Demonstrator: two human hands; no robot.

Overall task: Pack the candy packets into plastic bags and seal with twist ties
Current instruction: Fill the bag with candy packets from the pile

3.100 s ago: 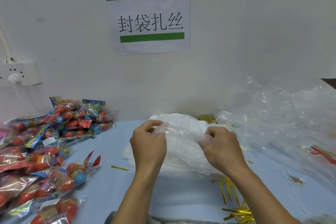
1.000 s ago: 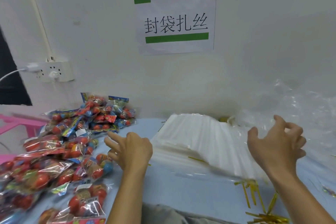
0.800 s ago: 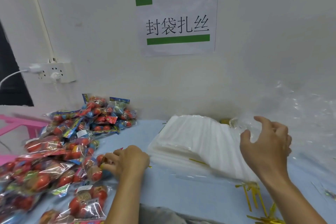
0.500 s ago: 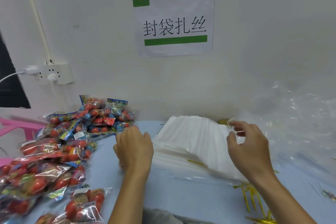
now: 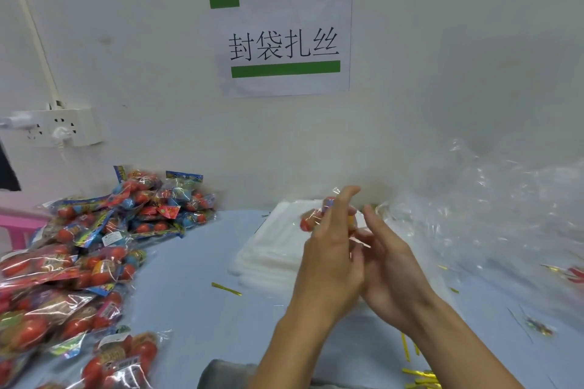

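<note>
At center frame I see my left hand (image 5: 331, 257) and right hand (image 5: 390, 271) pressed close together, fingers mostly straight, a candy packet (image 5: 319, 215) sandwiched between them above the bag stack (image 5: 271, 249), with the packet pile (image 5: 79, 262) at lower left.

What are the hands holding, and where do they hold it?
A candy packet, pressed between the left hand and right hand by its lower part; exactly where is hidden.
</note>
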